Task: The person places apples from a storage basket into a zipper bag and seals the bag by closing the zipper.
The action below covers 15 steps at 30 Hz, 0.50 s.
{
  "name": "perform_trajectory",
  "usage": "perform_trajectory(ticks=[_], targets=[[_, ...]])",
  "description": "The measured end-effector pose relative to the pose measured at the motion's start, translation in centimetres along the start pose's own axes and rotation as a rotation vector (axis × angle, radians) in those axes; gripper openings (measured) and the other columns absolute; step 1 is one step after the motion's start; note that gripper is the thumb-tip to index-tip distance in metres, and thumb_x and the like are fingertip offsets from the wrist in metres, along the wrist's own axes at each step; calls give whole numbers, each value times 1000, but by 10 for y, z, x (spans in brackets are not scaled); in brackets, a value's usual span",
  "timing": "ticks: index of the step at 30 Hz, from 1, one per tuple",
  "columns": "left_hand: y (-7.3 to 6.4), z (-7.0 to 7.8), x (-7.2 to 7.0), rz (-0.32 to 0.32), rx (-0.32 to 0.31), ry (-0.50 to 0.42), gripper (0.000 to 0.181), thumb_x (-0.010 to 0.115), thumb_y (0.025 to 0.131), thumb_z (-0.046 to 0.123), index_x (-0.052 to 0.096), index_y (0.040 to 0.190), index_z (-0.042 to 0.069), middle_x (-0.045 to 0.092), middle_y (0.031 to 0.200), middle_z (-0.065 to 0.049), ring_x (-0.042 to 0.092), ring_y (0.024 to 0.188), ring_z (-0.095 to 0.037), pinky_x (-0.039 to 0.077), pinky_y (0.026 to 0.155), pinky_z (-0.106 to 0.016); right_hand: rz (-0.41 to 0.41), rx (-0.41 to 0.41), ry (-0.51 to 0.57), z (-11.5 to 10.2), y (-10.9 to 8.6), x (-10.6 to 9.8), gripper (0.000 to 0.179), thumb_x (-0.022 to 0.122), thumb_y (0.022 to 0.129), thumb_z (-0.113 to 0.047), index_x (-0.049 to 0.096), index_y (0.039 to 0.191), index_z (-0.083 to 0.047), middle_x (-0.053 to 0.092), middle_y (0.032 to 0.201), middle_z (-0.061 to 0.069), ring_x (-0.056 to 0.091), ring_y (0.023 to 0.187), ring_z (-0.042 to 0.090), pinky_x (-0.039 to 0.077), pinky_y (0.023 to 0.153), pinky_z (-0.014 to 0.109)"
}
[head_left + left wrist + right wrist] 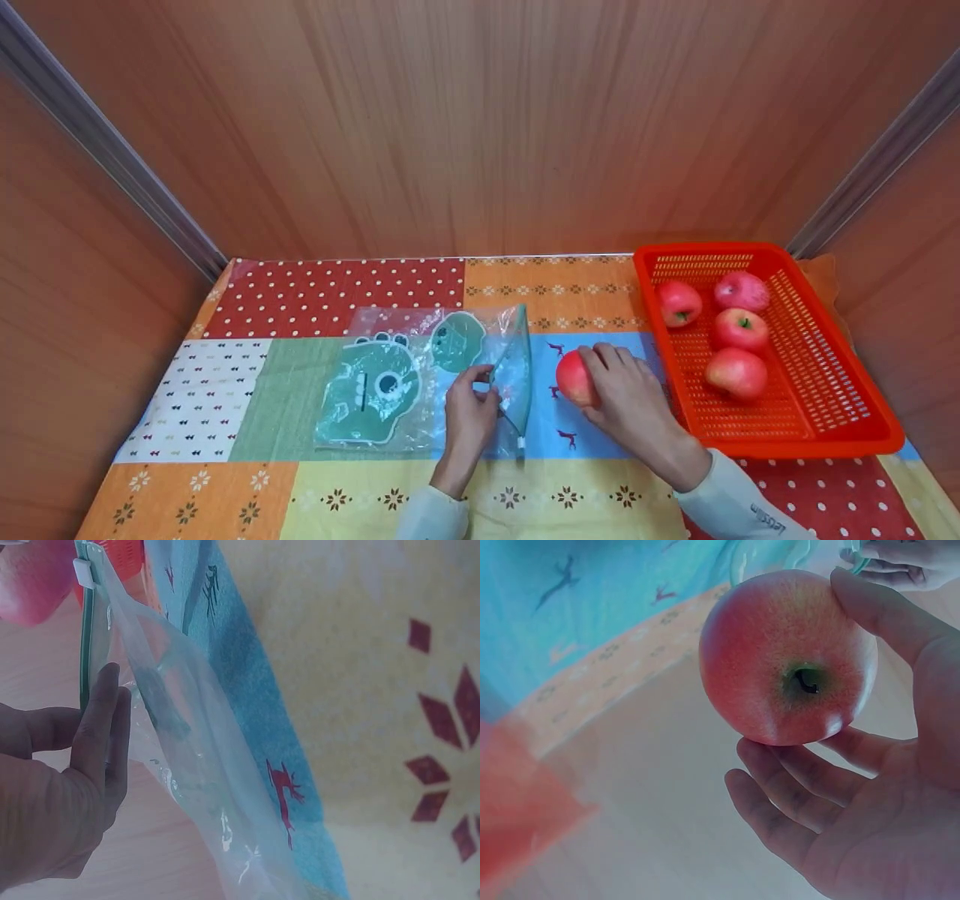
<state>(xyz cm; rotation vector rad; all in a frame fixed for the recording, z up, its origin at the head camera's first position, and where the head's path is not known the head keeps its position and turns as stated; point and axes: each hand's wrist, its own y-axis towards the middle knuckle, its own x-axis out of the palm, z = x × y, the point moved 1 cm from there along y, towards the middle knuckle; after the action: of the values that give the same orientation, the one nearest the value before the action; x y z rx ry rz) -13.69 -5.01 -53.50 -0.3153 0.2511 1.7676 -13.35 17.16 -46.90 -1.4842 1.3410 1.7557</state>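
A red apple (577, 379) is held in my right hand (630, 394), between the bag's mouth and the basket. In the right wrist view the thumb and fingers grip the apple (780, 660) at its sides, its stem showing. My left hand (472, 412) pinches the green-edged opening of a clear zip bag (420, 420), holding its mouth apart. The bag lies on the cloth with a green cartoon print on it. Its white slider (84, 574) shows in the left wrist view, above the left hand (67, 780).
To the right stands an orange-red plastic basket (772, 431) with several apples (741, 330) in it. A patchwork-print cloth (247, 397) covers the table. Wood-grain panels (480, 135) rise at the back and both sides.
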Motion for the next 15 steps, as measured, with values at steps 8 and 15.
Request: perform_trajectory(ticks=[8,15], targets=[[1,-1,-1,3,5,-6,30,66,94,-11,71,123,-4,69,107,-16,69,75,-18,61,64,-31,-9,-8,49,-9,3,15,72,98,70,-24,66,129,1,67,116,18,63,103,36,60,85,52],[0,0,-1,2,-12,-4,31,67,93,-11,70,123,-4,69,107,-15,69,74,-17,62,64,-31,-72,27,85,-17,6,27,78,100,69,-23,64,134,0,65,121,18,62,107,35,60,88,52]])
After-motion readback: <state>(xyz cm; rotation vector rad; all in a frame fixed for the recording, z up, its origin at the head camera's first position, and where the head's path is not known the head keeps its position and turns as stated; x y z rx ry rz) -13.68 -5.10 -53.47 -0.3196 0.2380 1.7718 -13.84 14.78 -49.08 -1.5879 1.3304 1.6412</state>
